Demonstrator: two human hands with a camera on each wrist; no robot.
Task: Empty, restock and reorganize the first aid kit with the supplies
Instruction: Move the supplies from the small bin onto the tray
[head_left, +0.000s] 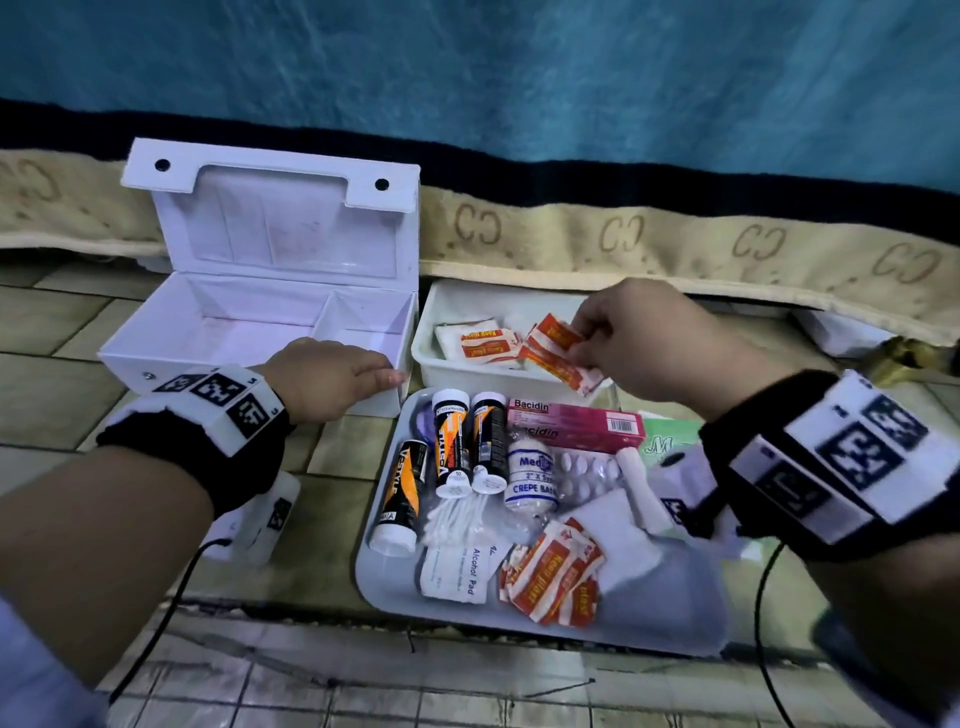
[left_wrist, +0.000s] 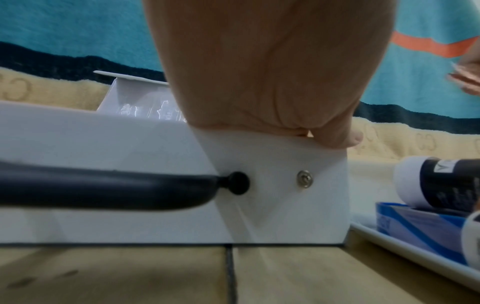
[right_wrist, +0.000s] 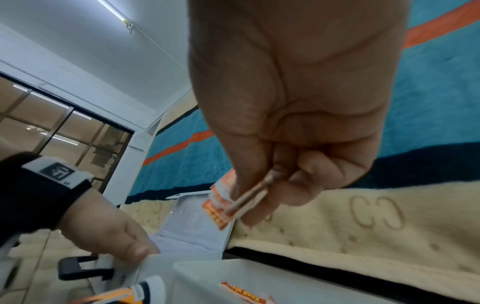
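Note:
The white first aid kit (head_left: 249, 317) stands open and empty on the tiled floor, its lid upright. My left hand (head_left: 363, 371) holds the kit's front right rim (left_wrist: 285, 195), thumb outside the wall and fingers hidden over the edge. My right hand (head_left: 579, 343) pinches several orange plaster strips (head_left: 556, 338) between thumb and fingers (right_wrist: 259, 205), hanging just above the white bin (head_left: 431, 364). More plasters and white sachets lie in that bin. The grey tray (head_left: 374, 571) in front carries tubes, a pink Bacidin box (head_left: 571, 418), a crepe bandage (head_left: 530, 475), pill blisters, cotton swabs, alcohol pads and another plaster pile (head_left: 550, 577).
A beige and blue blanket edge (head_left: 675, 244) runs along the back, close behind kit and bin. A green packet (head_left: 670, 441) lies beside the tray under my right wrist. Black cables trail from both wrists over the floor tiles (head_left: 337, 447).

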